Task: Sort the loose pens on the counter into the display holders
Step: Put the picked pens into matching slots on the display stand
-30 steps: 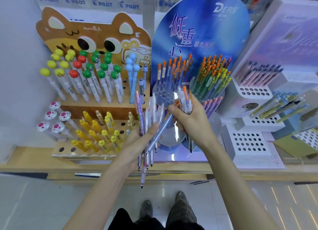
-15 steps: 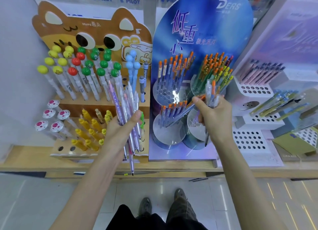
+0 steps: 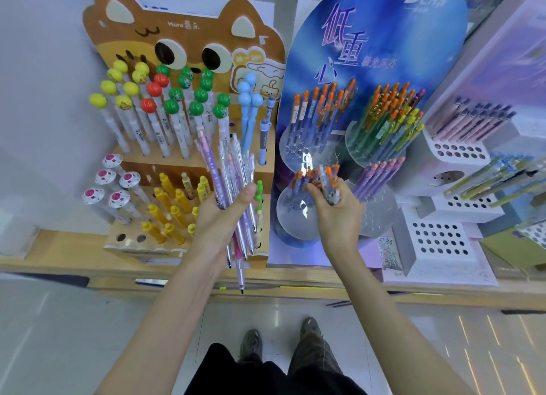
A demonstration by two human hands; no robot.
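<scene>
My left hand (image 3: 220, 220) grips a bundle of several clear, pink and purple pens (image 3: 233, 170), fanned upward in front of the brown cat-shaped display (image 3: 189, 40). My right hand (image 3: 336, 208) holds a small bunch of orange-capped pens (image 3: 329, 177) just over the lower-left round clear holder (image 3: 291, 214) of the blue display stand (image 3: 378, 40). That holder carries a few orange-capped pens at its far side. The stand's upper holders are packed with orange-capped pens (image 3: 322, 111) and green and yellow ones (image 3: 390, 119).
White perforated holders (image 3: 440, 241) with pink and blue pens stand to the right. The cat display holds ball-topped pens (image 3: 159, 105) and yellow pens (image 3: 168, 205). The wooden counter edge (image 3: 295, 288) runs below both hands; my shoes and the floor are beneath.
My right hand has moved left and down with its orange-capped pens, from the right side of the blue stand to the lower-left round holder. My left hand keeps its bundle by the cat display.
</scene>
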